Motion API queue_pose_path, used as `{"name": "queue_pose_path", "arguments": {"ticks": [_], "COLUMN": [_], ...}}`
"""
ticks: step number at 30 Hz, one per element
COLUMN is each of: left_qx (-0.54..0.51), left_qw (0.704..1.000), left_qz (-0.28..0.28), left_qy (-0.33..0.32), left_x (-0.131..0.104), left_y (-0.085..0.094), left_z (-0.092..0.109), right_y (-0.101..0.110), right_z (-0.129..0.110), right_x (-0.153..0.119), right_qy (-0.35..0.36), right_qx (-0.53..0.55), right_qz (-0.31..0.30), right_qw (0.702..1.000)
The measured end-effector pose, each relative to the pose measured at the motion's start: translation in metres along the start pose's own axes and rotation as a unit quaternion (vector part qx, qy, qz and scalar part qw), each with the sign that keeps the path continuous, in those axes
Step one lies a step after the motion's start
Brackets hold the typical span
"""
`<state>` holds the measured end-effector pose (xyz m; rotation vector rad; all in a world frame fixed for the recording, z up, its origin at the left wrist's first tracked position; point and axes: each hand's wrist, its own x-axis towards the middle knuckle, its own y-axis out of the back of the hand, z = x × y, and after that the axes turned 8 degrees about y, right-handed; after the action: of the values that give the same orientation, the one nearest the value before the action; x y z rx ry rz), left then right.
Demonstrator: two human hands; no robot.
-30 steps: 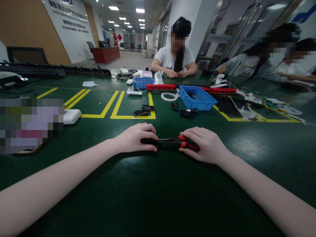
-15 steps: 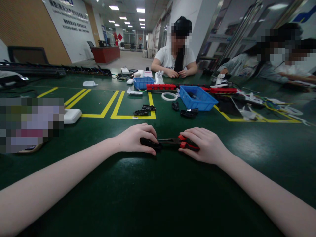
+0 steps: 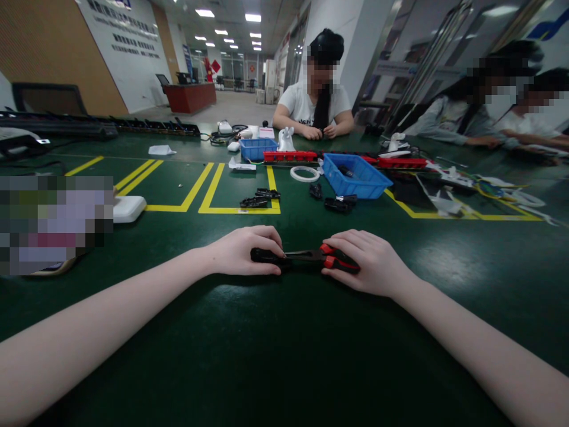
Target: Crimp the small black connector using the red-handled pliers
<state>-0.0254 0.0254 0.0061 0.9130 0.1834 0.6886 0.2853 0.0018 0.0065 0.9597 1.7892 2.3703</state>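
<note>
Red-and-black pliers [image 3: 329, 257] lie low over the green table, their jaws pointing left. My right hand [image 3: 367, 261] is wrapped round the handles. A small black part [image 3: 263, 256] sits between the thumb and fingers of my left hand [image 3: 249, 252], and the tips of the jaws reach it. Fingers partly hide the black part, so its shape is unclear. Beyond my hands, black parts [image 3: 260, 198] lie by the yellow tape, with further black pieces [image 3: 340, 203] to their right.
Ahead stand a blue bin [image 3: 355, 178], a smaller blue bin [image 3: 258, 148] and a white ring [image 3: 304, 174]. On the left are a white case [image 3: 128, 209] and a blurred-out device. A person [image 3: 317, 107] sits opposite; others sit at right.
My left thumb has moved up slightly against the black part, and the left fingers have shifted a little. The pliers and my right hand look nearly unmoved.
</note>
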Motion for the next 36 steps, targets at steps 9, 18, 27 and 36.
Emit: {"name": "queue_pose_path", "arguments": {"ticks": [9, 18, 27, 36], "left_qx": [-0.001, -0.004, -0.007, 0.000], "left_qw": [1.000, 1.000, 1.000, 1.000], "left_qz": [0.007, 0.011, 0.011, 0.019], "left_qy": [0.005, 0.013, 0.009, 0.004], "left_x": [-0.0005, -0.0001, -0.0004, 0.0004], "left_y": [-0.0017, -0.0018, -0.0021, -0.0025], "left_z": [0.0006, 0.0023, 0.0014, -0.0009], "right_y": [-0.0010, -0.0022, -0.0022, -0.0026], "right_z": [-0.0002, 0.0001, -0.0013, -0.0009], "right_x": [0.0000, 0.0001, 0.0011, 0.0015], "right_qy": [-0.003, -0.002, -0.016, -0.035], "right_qx": [-0.001, -0.007, 0.015, 0.039], "right_qz": [0.001, -0.009, -0.019, -0.028], "right_qw": [1.000, 1.000, 1.000, 0.998]}}
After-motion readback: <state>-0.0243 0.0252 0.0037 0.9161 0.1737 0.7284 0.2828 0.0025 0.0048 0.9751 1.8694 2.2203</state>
